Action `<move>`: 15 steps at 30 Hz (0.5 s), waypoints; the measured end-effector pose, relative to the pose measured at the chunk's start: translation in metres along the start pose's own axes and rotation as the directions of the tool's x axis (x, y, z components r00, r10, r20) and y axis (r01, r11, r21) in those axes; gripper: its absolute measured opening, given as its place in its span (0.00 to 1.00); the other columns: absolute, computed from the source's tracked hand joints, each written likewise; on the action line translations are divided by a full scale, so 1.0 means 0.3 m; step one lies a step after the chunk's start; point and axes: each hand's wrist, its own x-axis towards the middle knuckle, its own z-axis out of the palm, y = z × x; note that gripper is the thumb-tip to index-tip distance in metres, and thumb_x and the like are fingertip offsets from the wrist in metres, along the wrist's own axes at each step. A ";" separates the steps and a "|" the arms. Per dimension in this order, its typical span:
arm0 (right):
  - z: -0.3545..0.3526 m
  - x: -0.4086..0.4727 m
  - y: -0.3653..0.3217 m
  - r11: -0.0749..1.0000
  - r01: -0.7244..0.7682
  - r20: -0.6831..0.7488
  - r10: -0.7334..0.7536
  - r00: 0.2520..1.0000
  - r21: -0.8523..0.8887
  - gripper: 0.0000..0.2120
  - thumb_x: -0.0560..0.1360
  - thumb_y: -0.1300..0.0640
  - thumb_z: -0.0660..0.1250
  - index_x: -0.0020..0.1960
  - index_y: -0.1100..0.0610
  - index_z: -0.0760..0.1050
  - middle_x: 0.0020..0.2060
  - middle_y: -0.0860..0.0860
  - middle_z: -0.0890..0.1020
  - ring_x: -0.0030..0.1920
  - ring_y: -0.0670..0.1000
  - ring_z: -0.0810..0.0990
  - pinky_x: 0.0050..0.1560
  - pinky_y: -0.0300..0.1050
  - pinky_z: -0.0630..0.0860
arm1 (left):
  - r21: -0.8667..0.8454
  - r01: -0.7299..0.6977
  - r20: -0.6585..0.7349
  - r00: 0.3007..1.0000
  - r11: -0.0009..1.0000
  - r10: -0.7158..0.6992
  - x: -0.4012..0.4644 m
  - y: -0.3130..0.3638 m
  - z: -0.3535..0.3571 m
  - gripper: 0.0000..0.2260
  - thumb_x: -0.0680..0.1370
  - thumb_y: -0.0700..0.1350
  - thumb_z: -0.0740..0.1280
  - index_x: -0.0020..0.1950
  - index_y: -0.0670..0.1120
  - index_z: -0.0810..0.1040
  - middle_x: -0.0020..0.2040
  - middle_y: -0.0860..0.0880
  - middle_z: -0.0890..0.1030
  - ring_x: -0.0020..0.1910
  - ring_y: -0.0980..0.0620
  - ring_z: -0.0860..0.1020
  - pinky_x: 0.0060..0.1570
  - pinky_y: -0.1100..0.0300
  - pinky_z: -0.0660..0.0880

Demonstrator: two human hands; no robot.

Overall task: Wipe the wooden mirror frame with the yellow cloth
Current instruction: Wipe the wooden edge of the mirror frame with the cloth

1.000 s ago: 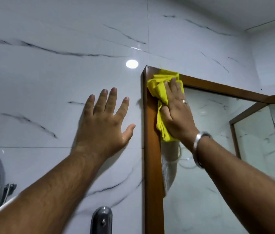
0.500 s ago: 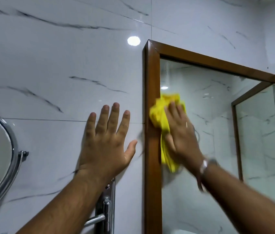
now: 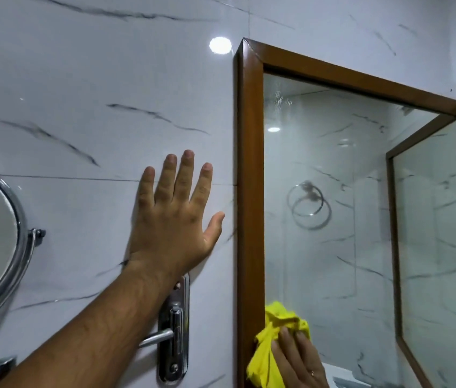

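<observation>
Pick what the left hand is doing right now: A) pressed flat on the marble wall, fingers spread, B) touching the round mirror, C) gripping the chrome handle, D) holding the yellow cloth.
A: the left hand lies open and flat on the marble wall, left of the wooden mirror frame, while the right hand presses the yellow cloth.

bright yellow cloth (image 3: 270, 351), brown wooden frame (image 3: 250, 191), white wall tiles (image 3: 86, 130) with grey veining.
</observation>
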 end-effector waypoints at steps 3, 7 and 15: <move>-0.113 0.199 0.116 0.994 0.055 -0.066 -0.049 0.997 0.094 0.26 0.80 0.45 0.47 0.75 0.54 0.58 0.79 0.52 0.51 0.78 0.59 0.51 0.77 0.50 0.50 | -0.007 0.011 -0.001 1.000 1.000 -0.011 0.000 0.003 -0.006 0.36 0.77 0.64 0.51 0.81 0.47 0.52 0.82 0.40 0.49 0.80 0.39 0.48 0.77 0.37 0.48; -0.311 0.694 0.279 0.971 -0.107 -0.227 0.156 0.961 0.216 0.31 0.72 0.52 0.56 0.74 0.57 0.58 0.75 0.58 0.57 0.76 0.65 0.53 0.74 0.56 0.55 | -0.026 0.007 0.005 1.000 1.000 -0.007 0.003 0.001 -0.008 0.36 0.78 0.64 0.51 0.81 0.47 0.52 0.82 0.40 0.49 0.80 0.39 0.48 0.77 0.38 0.47; -0.432 1.009 0.358 0.918 -0.229 -0.295 0.328 0.898 0.324 0.33 0.69 0.55 0.56 0.75 0.49 0.59 0.77 0.50 0.59 0.77 0.57 0.53 0.75 0.55 0.58 | -0.028 -0.008 0.005 1.000 1.000 0.008 -0.005 -0.011 -0.001 0.35 0.79 0.65 0.49 0.82 0.48 0.51 0.82 0.40 0.48 0.80 0.39 0.47 0.77 0.37 0.48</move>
